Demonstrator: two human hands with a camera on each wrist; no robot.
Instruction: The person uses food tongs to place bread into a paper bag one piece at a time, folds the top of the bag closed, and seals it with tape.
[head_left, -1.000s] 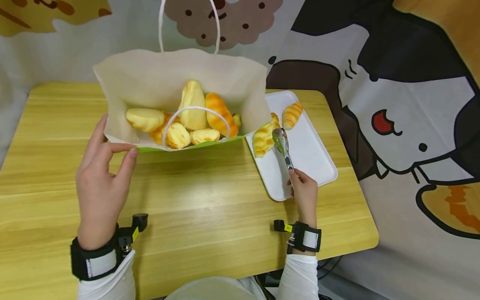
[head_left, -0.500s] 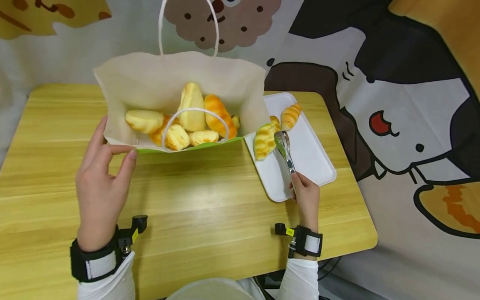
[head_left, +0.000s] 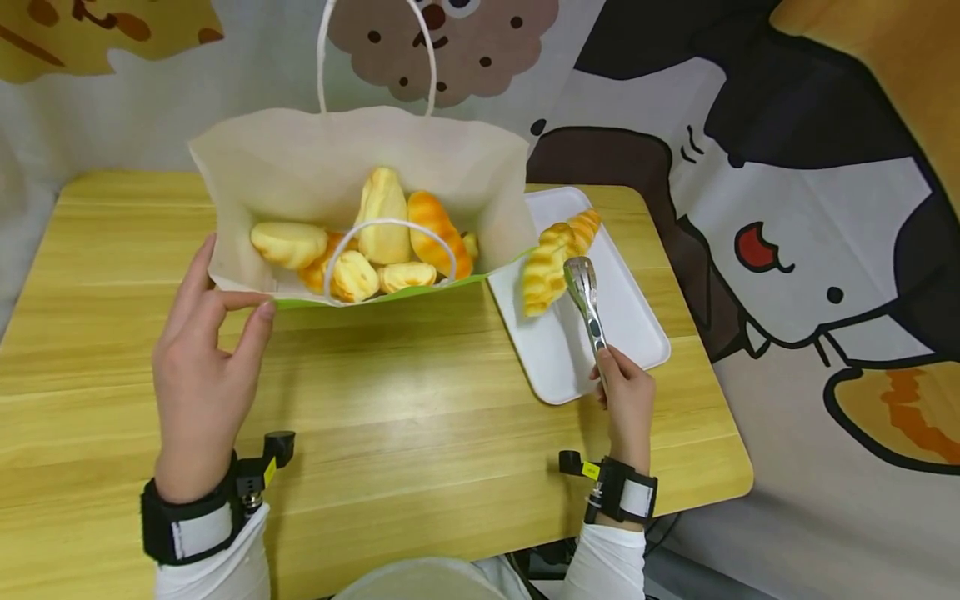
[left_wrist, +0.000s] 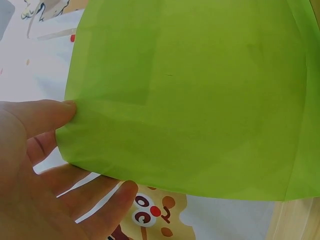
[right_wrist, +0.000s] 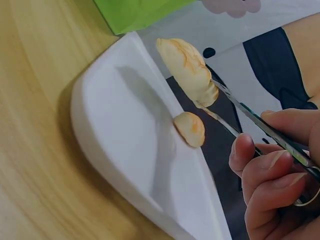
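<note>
My left hand (head_left: 206,367) pinches the near left rim of a paper bag (head_left: 300,150), green outside and cream within. In the left wrist view its thumb and fingers take the edge of the green side. Several bread pieces (head_left: 385,221) lie inside the bag. With my right hand (head_left: 628,396) I hold metal tongs (head_left: 590,312) by the handle. Their tips grip one end of a long yellow bread (head_left: 542,287), held up over the white tray (head_left: 626,312) and casting a shadow there. Behind it, a small bread roll (right_wrist: 190,130) sits at the tray's far side.
The bag stands at the back of the wooden table (head_left: 390,433), its right side close against the tray. One white cord handle (head_left: 322,58) rises upright; the other (head_left: 390,221) droops across the opening. A cartoon-printed cloth (head_left: 825,225) hangs behind and to the right.
My right hand has shifted slightly right, carrying the tongs and bread away from the bag's edge. The bread now overlaps the small roll in the head view. My left hand stays at the bag.
</note>
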